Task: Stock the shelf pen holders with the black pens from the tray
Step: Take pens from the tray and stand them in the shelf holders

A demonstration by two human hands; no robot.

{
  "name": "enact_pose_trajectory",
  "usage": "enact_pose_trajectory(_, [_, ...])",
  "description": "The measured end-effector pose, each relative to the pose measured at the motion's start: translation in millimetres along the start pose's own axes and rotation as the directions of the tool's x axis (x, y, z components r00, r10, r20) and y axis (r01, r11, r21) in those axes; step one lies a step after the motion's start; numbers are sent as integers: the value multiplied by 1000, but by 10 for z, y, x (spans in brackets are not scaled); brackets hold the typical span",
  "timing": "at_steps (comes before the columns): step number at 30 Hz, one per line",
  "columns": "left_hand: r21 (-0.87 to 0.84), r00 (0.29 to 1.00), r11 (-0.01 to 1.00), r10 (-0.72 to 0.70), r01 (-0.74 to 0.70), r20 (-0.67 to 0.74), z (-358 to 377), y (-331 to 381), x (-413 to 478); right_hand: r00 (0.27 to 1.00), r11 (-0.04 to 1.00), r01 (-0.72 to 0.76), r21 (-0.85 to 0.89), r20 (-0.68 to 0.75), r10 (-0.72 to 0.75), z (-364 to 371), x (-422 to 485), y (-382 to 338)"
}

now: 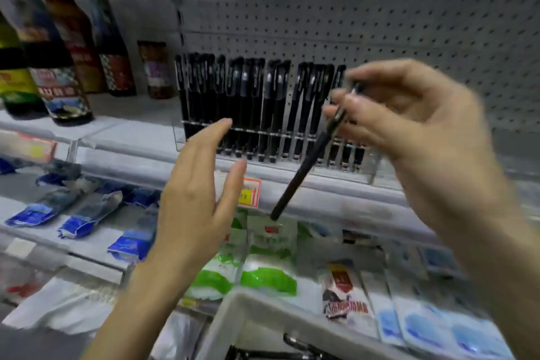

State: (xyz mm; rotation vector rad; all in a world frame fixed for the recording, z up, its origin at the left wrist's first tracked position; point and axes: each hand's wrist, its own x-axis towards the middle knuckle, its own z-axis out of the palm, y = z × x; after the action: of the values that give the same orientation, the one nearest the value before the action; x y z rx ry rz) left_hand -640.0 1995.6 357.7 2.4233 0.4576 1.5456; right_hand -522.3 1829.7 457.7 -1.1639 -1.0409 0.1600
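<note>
Right hand pinched a black pen slanting down in front of the pen holder, near its right end. Left hand hovered open, fingers straight, before the holder's left half. Tray rim sat well below the holder.

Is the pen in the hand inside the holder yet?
Not yet, it's out. The right hand pinches the pen at its top, slanted in front of the pen holder.

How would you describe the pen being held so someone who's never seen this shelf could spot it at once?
Find the grey pegboard wall and the clear pen holder against it, packed with upright black pens. In front of its right end, the right hand pinches one black pen by its top. Unlike the racked ones, it hangs slanted in the air, outside the holder.
</note>
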Motion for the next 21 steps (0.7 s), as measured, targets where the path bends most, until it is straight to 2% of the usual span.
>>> enact_pose_trajectory(4, [107,993,990,86,-95,86,237,-86,151,979,954,194,-227,-11,-202,-10,494,-233])
enact_pose_trajectory(7, [145,988,982,106,-122,115,363,-144,157,961,888,261,-379,15,-276,43,733,-147])
enact_pose_trajectory(14, [194,979,970,112,-145,172,480,-267,102,969,858,237,-455,42,-245,120,864,177])
enact_pose_trajectory(21, [165,975,972,136,-165,174,534,-338,105,973,827,227,-514,82,-217,157,950,115])
